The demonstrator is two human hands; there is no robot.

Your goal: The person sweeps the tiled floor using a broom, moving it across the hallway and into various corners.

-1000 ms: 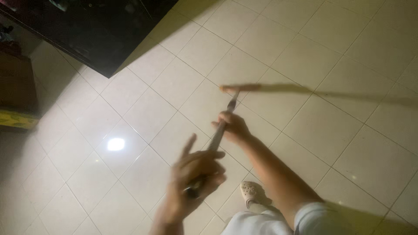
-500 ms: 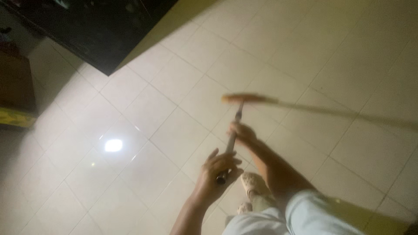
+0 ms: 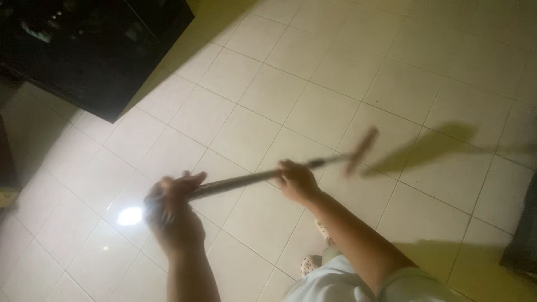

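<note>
A long-handled broom [image 3: 263, 176] lies nearly level across the middle of the view, above the pale tiled floor [image 3: 313, 106]. Its orange-brown head [image 3: 361, 151], blurred, sits at the right end of the metal pole and casts a dark shadow on the tiles beside it. The left hand [image 3: 173, 207] is wrapped around the near end of the pole, fingers closed on it. The right hand [image 3: 295, 182] grips the pole farther along, nearer the head, also closed around it. A light perforated shoe [image 3: 309, 264] shows below the right arm. A dark cabinet [image 3: 89, 50] fills the upper left corner.
</note>
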